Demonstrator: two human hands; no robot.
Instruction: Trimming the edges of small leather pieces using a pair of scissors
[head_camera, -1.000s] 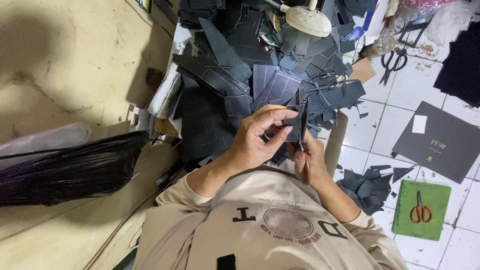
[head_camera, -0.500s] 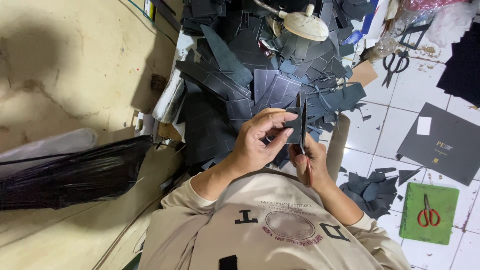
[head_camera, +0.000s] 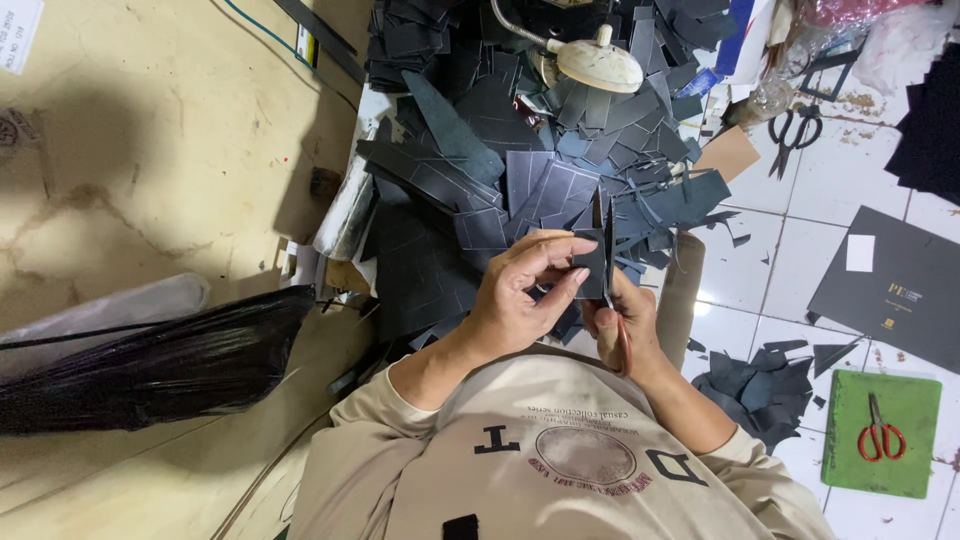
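My left hand (head_camera: 520, 295) pinches a small dark grey cut piece (head_camera: 590, 268) between thumb and fingers, just above my chest. My right hand (head_camera: 625, 330) sits right beside it, closed on scissors (head_camera: 607, 230) with a red handle. Their thin blades point up along the piece's right edge. Both hands hover over a big heap of dark grey cut pieces (head_camera: 500, 180). My beige shirt (head_camera: 560, 460) fills the bottom of the view.
A cream lamp (head_camera: 598, 62) stands over the heap. Black scissors (head_camera: 795, 128) lie on the white tiles at upper right. A dark sheet (head_camera: 890, 290), a scrap pile (head_camera: 760, 380) and red scissors (head_camera: 880, 440) on a green mat (head_camera: 850, 400) lie right. A black plastic bag (head_camera: 150, 370) lies left.
Both hands stay together on the piece and have drifted slightly up. The scissor blades stand more upright along the piece than a second ago.
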